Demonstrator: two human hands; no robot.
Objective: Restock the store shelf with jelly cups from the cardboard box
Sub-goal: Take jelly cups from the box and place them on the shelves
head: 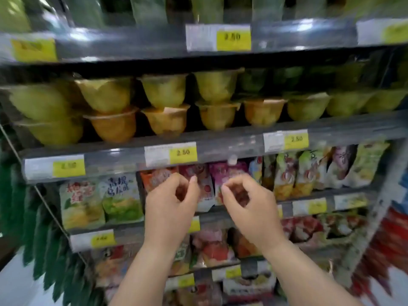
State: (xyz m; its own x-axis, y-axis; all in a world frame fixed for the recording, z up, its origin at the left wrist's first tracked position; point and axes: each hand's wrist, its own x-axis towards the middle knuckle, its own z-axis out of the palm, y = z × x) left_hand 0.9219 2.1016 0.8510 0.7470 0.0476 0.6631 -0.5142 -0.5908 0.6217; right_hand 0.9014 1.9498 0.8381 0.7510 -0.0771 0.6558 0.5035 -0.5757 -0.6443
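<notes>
Yellow and orange jelly cups (164,107) stand stacked two high along the middle shelf (220,143), with green ones further right. Both my hands hang in front of the shelf below, under the cups. My left hand (170,204) has its fingers loosely curled and holds nothing. My right hand (247,202) is curled the same way, thumb near forefinger, also with nothing in it. The cardboard box is out of view. The picture is blurred by motion.
Snack pouches (220,184) fill the shelf behind my hands and the ones lower down. Yellow price tags (183,152) run along the shelf edges. Green packets (44,239) hang at the left, red ones (386,250) at the right. A higher shelf (154,43) carries green packs.
</notes>
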